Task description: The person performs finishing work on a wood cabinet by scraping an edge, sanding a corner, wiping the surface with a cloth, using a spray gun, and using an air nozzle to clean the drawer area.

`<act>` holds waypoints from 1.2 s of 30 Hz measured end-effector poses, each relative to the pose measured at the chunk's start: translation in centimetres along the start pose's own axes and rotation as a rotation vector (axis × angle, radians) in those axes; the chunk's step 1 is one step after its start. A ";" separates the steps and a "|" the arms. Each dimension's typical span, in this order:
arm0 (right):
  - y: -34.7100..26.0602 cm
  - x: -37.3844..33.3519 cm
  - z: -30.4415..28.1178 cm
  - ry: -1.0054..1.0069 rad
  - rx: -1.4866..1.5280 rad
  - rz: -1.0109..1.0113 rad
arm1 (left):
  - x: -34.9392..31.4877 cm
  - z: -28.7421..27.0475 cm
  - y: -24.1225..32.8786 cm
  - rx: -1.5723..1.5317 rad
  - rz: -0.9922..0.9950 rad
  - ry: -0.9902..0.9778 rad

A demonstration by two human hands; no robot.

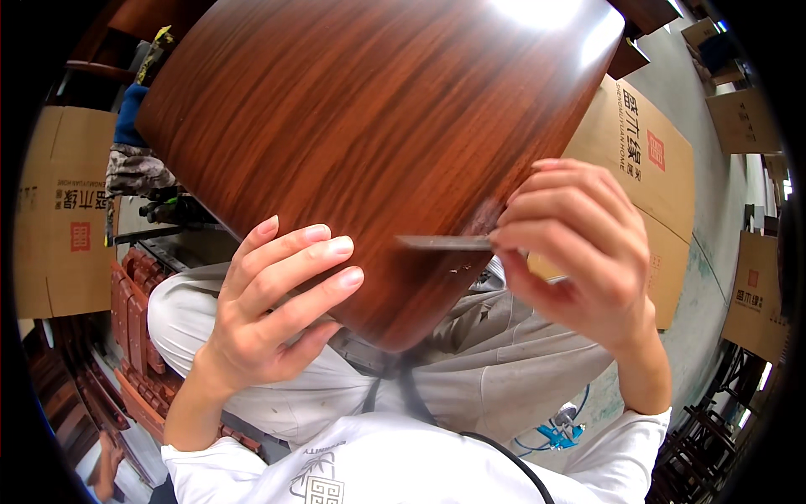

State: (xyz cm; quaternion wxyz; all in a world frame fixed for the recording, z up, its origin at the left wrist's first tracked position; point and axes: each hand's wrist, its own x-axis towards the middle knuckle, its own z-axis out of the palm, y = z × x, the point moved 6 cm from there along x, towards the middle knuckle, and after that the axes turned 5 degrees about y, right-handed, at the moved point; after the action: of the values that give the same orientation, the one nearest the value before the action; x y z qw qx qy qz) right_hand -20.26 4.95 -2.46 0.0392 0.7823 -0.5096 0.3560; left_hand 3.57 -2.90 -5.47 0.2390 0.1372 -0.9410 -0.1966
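- Head view: I see the right hand (588, 239), its grip pinching a thin, flat, grey, metallic-looking strip (441, 243) over the near right part of a glossy reddish-brown wood-grain panel (336, 126); the left hand (253, 315) is empty and spread;
- the strip seems light, stiff; I'd pinch its end;
- the panel seems heavy, slick, scratchable; I'd take opposite edges.
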 end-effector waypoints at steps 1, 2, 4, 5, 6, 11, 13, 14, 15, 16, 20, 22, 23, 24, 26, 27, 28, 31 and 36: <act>-0.2 -0.1 0.0 -0.003 0.013 0.001 | 0.0 0.0 0.0 0.001 -0.001 -0.001; -0.5 -0.2 0.1 -0.005 0.027 0.001 | -0.1 0.0 0.0 0.002 -0.003 -0.002; -0.5 -0.4 0.1 0.003 0.028 0.007 | 0.0 -0.1 -0.1 0.005 -0.002 -0.004; -0.1 -0.4 0.0 0.014 0.014 0.026 | -0.1 -0.1 -0.1 0.009 -0.003 -0.005; 0.2 -0.4 -0.2 0.025 -0.002 0.043 | 0.0 -0.1 0.0 0.012 -0.003 -0.005; -2.1 -1.4 -0.6 -0.040 0.065 0.064 | 1.0 -0.2 0.8 0.063 0.052 -0.103; -0.8 -2.5 -2.6 -0.084 0.055 0.146 | 2.1 0.2 1.5 0.091 0.097 -0.191; 0.8 -3.8 -3.1 -0.103 0.013 0.257 | 3.0 0.6 1.6 0.096 0.114 -0.230; 3.0 -5.5 -4.0 -0.120 -0.039 0.371 | 4.5 1.3 1.9 0.093 0.168 -0.288; 4.9 -7.2 -4.2 -0.205 -0.056 0.534 | 5.8 1.9 1.9 0.078 0.219 -0.301; 10.3 -16.3 1.3 -0.685 0.004 0.757 | 8.9 2.9 1.7 0.063 0.344 -0.349; 11.6 -22.2 5.9 -0.857 0.131 0.801 | 8.6 3.2 1.5 0.059 0.369 -0.333; 12.2 -25.1 8.1 -0.901 0.218 0.832 | 8.4 3.1 1.4 0.063 0.379 -0.323; 12.9 -27.1 10.1 -0.994 0.177 0.815 | 8.3 3.0 1.4 0.043 0.385 -0.301; 13.4 -30.7 13.5 -1.186 0.095 0.772 | 8.1 2.8 1.4 0.027 0.402 -0.268; 13.4 -32.1 14.9 -1.126 -0.005 0.777 | 7.9 2.9 1.3 0.017 0.405 -0.254; 13.4 -32.9 16.7 -1.058 -0.099 0.768 | 7.8 2.6 1.4 0.019 0.412 -0.248; 10.6 -34.4 23.8 -0.802 -0.203 0.815 | 7.7 2.7 1.5 0.010 0.464 -0.195; 0.0 -38.6 40.8 -0.858 -0.109 1.134 | 6.8 2.5 1.8 0.040 0.516 0.063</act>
State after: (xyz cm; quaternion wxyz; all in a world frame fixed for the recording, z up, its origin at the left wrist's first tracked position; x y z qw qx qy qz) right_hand -7.92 17.42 -55.82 -0.3170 0.4647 -0.8256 -0.0439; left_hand -3.74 -2.99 -4.00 0.3075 -0.0965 -0.9407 -0.1060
